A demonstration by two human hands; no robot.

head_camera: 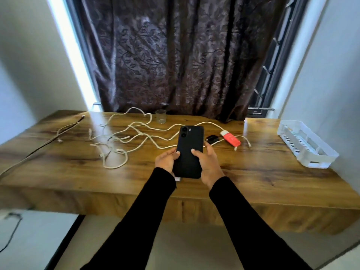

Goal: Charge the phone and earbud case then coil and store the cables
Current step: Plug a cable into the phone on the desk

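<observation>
Both hands held the phone above the desk's near edge, back side up, camera lenses at the far end. Left hand curled round the phone's lower left edge, fingertips on its back. Right hand wrapped the lower right edge, one fingertip laid on the back. Black sleeves covered both arms. A small white bit showed just under the phone's near end, by the left wrist; could not tell what it was.

From the phone: cream cables lay tangled and uncoiled at 9 to 11 o'clock, spread over the desk's middle left. One strand ran behind the phone toward 2 o'clock, reaching a red-and-white power bank. Earbud case, black, sat at 2 o'clock, just beside the power bank's left side, lid state unclear. Loose cable ends lay just right of the power bank. Clear glass stood upright at 11 o'clock, near the curtain. White basket sat at 3 o'clock, well apart, by the right wall. A darker cord ran off the desk's left edge at 9 o'clock.
</observation>
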